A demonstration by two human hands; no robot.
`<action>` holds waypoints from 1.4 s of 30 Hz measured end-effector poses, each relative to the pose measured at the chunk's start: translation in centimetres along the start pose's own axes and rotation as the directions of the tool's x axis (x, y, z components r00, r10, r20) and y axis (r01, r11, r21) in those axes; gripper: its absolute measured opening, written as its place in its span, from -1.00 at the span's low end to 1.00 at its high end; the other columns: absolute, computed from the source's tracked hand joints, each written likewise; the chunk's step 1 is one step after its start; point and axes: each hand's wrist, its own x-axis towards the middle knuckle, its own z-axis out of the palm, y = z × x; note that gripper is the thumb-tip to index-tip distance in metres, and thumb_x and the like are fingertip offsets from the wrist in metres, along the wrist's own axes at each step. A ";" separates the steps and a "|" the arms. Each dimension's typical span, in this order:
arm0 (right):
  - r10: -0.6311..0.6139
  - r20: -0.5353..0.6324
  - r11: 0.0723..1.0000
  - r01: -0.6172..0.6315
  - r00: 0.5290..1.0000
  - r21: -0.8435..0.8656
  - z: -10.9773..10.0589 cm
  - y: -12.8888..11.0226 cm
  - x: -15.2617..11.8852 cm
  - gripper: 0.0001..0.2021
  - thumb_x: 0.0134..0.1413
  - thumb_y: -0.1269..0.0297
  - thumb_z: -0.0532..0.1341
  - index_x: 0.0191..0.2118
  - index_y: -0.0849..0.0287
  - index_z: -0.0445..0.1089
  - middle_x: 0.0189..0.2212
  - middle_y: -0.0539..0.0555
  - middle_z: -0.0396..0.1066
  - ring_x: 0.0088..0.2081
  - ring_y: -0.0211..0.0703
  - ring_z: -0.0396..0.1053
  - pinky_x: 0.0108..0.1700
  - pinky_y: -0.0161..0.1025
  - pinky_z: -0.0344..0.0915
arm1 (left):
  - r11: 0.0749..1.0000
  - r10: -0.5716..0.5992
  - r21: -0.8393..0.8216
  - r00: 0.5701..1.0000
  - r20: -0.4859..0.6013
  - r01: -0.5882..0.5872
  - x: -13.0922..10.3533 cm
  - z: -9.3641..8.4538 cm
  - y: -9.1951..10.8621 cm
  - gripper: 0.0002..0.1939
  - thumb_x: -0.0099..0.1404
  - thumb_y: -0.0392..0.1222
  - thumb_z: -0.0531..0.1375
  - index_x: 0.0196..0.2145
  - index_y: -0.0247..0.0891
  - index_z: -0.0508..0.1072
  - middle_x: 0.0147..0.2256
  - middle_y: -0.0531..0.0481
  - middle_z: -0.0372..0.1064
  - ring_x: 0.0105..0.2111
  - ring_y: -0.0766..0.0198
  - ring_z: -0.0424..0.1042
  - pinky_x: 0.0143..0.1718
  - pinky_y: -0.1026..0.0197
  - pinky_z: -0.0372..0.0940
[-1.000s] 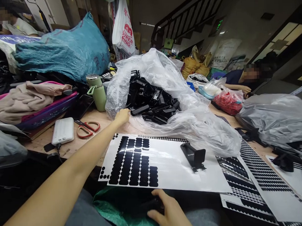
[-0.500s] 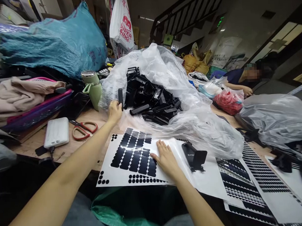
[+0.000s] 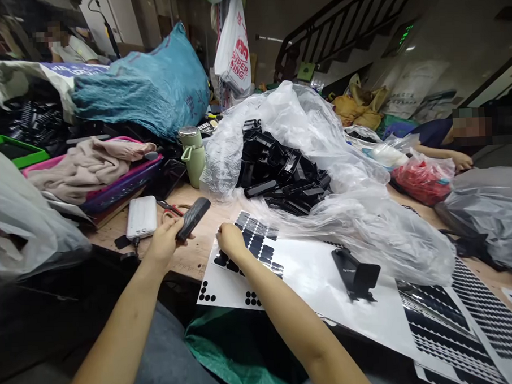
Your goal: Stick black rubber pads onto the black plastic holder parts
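My left hand (image 3: 167,238) grips a black piece with a carbon-like pattern (image 3: 193,218), tilted above the table. Over the left part of the white sheet of black stickers (image 3: 258,244) is my right hand (image 3: 231,239), its fingers curled in at the sheet's left edge; what they hold, if anything, is hidden. A black bracket (image 3: 356,275) rests on the white sheet to the right. Behind the sheet, a clear plastic bag (image 3: 349,193) lies open around a heap of glossy black parts (image 3: 283,171).
Red-handled scissors (image 3: 174,209), a white power bank (image 3: 141,217) and a green bottle (image 3: 192,158) stand or lie at the left. More sticker sheets (image 3: 451,330) are on the right. Another person's hand (image 3: 462,160) rests beyond the red bag (image 3: 424,176).
My left hand has come back from the bag toward me with the black piece. My right hand has gone left across the sticker sheet and its fingers have curled. The view has turned left.
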 end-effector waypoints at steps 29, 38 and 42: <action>0.092 -0.149 0.858 -0.003 0.984 0.513 -7.4 0.9 -13.9 -0.88 0.06 0.34 0.03 -0.47 0.16 0.20 -0.17 0.10 0.20 -0.17 -0.19 0.25 -0.11 -0.19 0.20 | 0.923 -0.379 0.071 0.858 0.345 0.379 -8.2 5.7 -1.7 -0.82 0.08 -0.15 0.10 -0.54 -0.34 0.32 -0.71 0.06 0.25 -0.77 0.36 0.25 -0.77 0.39 -0.04; -0.004 -0.187 0.999 -0.004 0.982 -0.040 -7.0 6.8 -17.0 -0.82 0.02 0.40 0.08 -0.20 0.20 0.25 -0.12 0.21 0.26 -0.10 -0.05 0.26 -0.11 -0.13 0.25 | 0.941 -0.338 0.109 0.902 0.270 0.320 -7.0 5.6 -2.5 -0.81 0.05 -0.16 0.09 -0.50 -0.37 0.36 -0.66 -0.02 0.35 -0.76 0.37 0.24 -0.79 0.38 -0.06; -0.065 0.139 0.901 0.118 0.988 -0.417 -8.3 10.3 -19.4 -0.68 -0.12 0.64 0.04 -0.20 0.30 0.33 -0.07 0.32 0.30 0.00 0.04 0.25 0.00 -0.12 0.20 | 0.945 -0.327 0.115 0.905 0.274 0.306 -6.5 5.7 -2.7 -0.82 0.03 -0.17 0.10 -0.53 -0.38 0.35 -0.66 -0.05 0.35 -0.77 0.36 0.24 -0.80 0.38 -0.08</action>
